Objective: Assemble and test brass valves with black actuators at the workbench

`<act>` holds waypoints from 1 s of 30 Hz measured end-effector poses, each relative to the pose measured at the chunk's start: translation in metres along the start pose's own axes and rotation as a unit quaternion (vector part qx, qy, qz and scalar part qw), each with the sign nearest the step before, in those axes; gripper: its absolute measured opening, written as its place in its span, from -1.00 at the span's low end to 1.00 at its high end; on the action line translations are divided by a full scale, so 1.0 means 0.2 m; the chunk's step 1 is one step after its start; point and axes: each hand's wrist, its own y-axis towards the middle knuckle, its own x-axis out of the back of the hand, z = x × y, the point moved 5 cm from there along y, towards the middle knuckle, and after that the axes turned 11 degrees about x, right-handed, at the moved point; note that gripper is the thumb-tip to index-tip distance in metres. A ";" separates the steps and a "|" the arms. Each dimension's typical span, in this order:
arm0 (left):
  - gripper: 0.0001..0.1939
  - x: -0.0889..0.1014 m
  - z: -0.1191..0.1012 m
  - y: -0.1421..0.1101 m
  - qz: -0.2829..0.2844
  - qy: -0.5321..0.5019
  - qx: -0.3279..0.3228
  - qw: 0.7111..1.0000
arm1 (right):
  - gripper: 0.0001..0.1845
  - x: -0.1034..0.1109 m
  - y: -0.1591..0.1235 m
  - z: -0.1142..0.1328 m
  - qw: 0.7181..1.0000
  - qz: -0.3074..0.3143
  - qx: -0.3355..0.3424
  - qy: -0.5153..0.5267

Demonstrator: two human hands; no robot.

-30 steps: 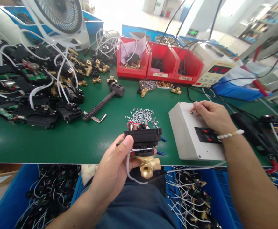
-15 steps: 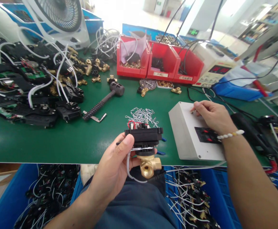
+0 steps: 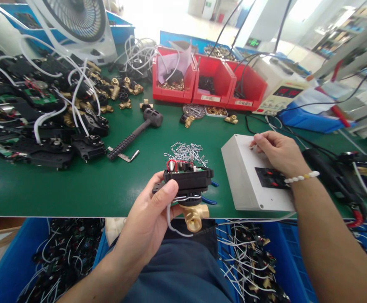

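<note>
My left hand (image 3: pixel 153 210) is closed around a motorized brass valve (image 3: pixel 188 183), its black open housing on top showing a circuit board and red wires. Its brass body points down and toward me, and a white cable loops below. A wire clip crosses the neck under the housing. On the right, my right hand (image 3: pixel 276 149) rests over a grey control box (image 3: pixel 244 172), thumb and fingers pinching a small metal toggle switch (image 3: pixel 252 147) on its top. Beyond the valve lies a heap of wire clips (image 3: pixel 188 153). Blue-handled pliers (image 3: pixel 209 201) are partly hidden behind the valve.
A rubber mallet (image 3: pixel 135 132) lies left of centre, near piled black valve actuators (image 3: pixel 44 122). Red bins (image 3: pixel 211 99), a power supply (image 3: pixel 279 90) and a fan (image 3: pixel 98 46) stand at the back. Blue crates (image 3: pixel 278 252) full of assemblies sit below the table edge.
The valve in my left hand has tipped slightly, so more of the circuit board shows. My right hand keeps its pinch at the switch. The view has shifted slightly.
</note>
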 end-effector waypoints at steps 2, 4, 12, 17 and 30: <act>-0.58 0.00 0.00 0.00 -0.008 0.006 -0.003 1.000 | -0.20 0.00 0.01 -0.02 1.000 -0.003 0.002 0.003; -0.58 0.00 0.00 0.00 -0.008 0.005 0.007 1.000 | -0.15 0.00 0.02 -0.03 1.000 -0.004 0.005 0.009; -0.52 0.01 0.00 -0.01 -0.005 0.025 -0.016 1.000 | -0.11 0.01 0.00 -0.01 1.000 -0.005 0.012 -0.007; -0.39 -0.01 0.00 -0.03 0.015 0.061 -0.034 0.997 | -0.13 0.01 0.00 0.00 1.000 -0.002 0.012 -0.014; -0.43 0.00 0.04 -0.03 -0.003 0.088 -0.011 0.996 | -0.11 0.01 -0.01 0.02 1.000 0.001 0.007 -0.010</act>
